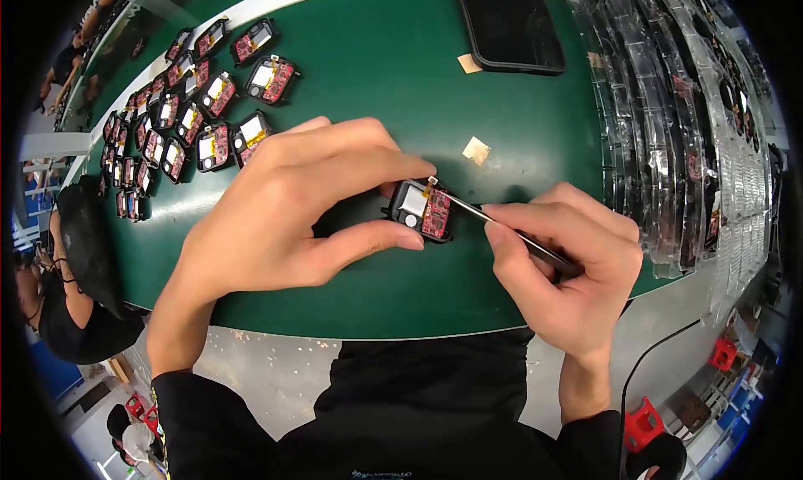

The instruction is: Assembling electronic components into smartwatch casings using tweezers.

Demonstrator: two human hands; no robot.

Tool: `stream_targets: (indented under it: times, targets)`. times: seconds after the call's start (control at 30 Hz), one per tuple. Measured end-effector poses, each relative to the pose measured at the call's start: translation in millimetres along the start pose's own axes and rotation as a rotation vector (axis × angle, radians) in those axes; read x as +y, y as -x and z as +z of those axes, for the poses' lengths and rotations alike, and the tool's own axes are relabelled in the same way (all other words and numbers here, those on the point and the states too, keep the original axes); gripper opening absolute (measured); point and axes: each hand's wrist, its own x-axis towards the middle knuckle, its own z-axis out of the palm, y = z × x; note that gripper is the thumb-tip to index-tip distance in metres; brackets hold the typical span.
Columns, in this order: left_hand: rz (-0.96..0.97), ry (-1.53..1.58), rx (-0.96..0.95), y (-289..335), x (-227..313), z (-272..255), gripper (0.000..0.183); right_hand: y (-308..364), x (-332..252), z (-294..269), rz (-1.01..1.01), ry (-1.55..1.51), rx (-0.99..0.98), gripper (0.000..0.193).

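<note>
Between the thumb and fingers of my left hand (293, 208) is a small black device housing (422, 210), gripped by its edges on the green table. Inside it show a red circuit board, a white block, a round white part and a strip of yellow tape. My right hand (577, 262) pinches slim dark tweezers (523, 239) like a pen. Their metal tip reaches the top edge of the housing, near the yellow tape; whether it touches a part is too small to tell.
Many similar open housings (217, 95) are grouped at the left of the table (368, 70). A black phone (512, 24) lies at the far edge with a tan paper piece under it. Another tan square (476, 151) lies nearer. Stacked clear plastic trays (661, 128) line the right side.
</note>
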Motion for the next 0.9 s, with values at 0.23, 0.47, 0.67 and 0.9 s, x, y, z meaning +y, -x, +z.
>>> stream_targets:
  times: [0.23,0.47,0.67,0.9]
  targets:
    - [0.013,0.002,-0.001,0,-2,2,0.058,-2,2,5,0.000,0.023,-0.027,0.020]
    - [-0.039,0.009,0.047,0,0,4,0.059,-2,0,4,-0.017,0.058,-0.016,0.022]
    - [-0.072,0.006,0.035,1,1,4,0.055,5,5,9,-0.130,0.169,0.057,0.028]
    - [-0.074,0.018,0.022,1,-2,3,0.054,4,4,14,-0.180,0.201,0.066,0.029]
